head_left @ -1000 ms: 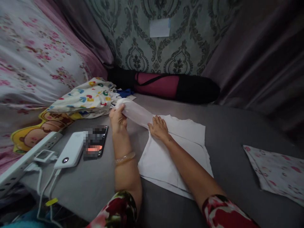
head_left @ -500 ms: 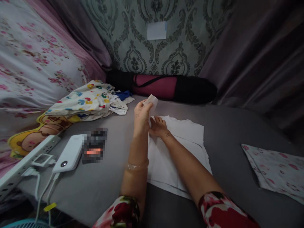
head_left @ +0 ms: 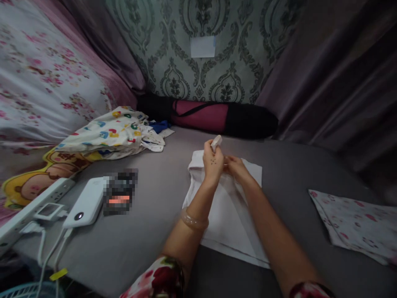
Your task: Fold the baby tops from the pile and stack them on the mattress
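Note:
A white cloth garment [head_left: 228,219] lies spread before me on the grey surface, its lower edge toward me. My left hand [head_left: 213,161] is closed around a bunched part of it near the top edge, and a pale end of cloth pokes up above the fingers. Right beside it, my right hand [head_left: 237,167] has its fingers bent at the fabric; its fingertips are partly hidden by the left hand. Whether the right fingers pinch the cloth is hard to see, as they are slightly blurred.
A folded, red-patterned white cloth [head_left: 356,223] lies at the right. To the left are a white power bank [head_left: 87,203], a blurred-out dark object [head_left: 120,192] and a power strip [head_left: 58,192]. Behind sit patterned clothes [head_left: 114,132] and a long black-and-maroon bag [head_left: 201,116].
Both hands have moved right across the white garment, the left one lower than before. The garment's left part now looks turned inward, with its upper left corner showing.

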Demonstrator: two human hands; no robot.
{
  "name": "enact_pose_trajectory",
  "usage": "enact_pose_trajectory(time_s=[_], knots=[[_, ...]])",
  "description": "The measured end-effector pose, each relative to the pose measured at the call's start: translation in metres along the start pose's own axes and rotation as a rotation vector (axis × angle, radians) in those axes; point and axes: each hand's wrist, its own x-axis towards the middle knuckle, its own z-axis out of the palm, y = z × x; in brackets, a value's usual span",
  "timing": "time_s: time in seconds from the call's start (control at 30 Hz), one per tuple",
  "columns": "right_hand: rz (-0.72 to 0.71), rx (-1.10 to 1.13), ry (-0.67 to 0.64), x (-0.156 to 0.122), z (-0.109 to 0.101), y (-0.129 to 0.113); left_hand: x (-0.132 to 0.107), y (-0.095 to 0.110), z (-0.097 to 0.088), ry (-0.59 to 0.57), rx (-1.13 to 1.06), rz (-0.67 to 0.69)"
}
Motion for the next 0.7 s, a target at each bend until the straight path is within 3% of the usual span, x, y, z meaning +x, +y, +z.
enact_pose_trajectory(time_s=[0.13, 0.23, 0.4, 0.5, 0.57, 0.7], knots=[[0.331, 0.564, -0.081, -0.019, -0.037, 0.019, -0.013, -0.002, 0.009, -0.333, 0.097, 0.048], [0.392, 0.689, -0.048, -0.024, -0.044, 0.026, -0.004, -0.006, -0.003, -0.477, 0.185, 0.036], [0.417, 0.623, 0.131, -0.026, -0.029, 0.024, 0.036, -0.033, -0.056, -0.296, 0.406, 0.002], [0.369, 0.541, 0.23, -0.027, -0.024, 0.021, 0.049, -0.054, -0.079, -0.261, 0.579, -0.082], [0.334, 0.495, 0.271, -0.027, -0.026, 0.02, 0.049, -0.065, -0.084, -0.3, 0.615, -0.119], [0.291, 0.388, 0.343, -0.024, -0.034, 0.026, 0.041, -0.075, -0.075, -0.332, 0.518, -0.121]])
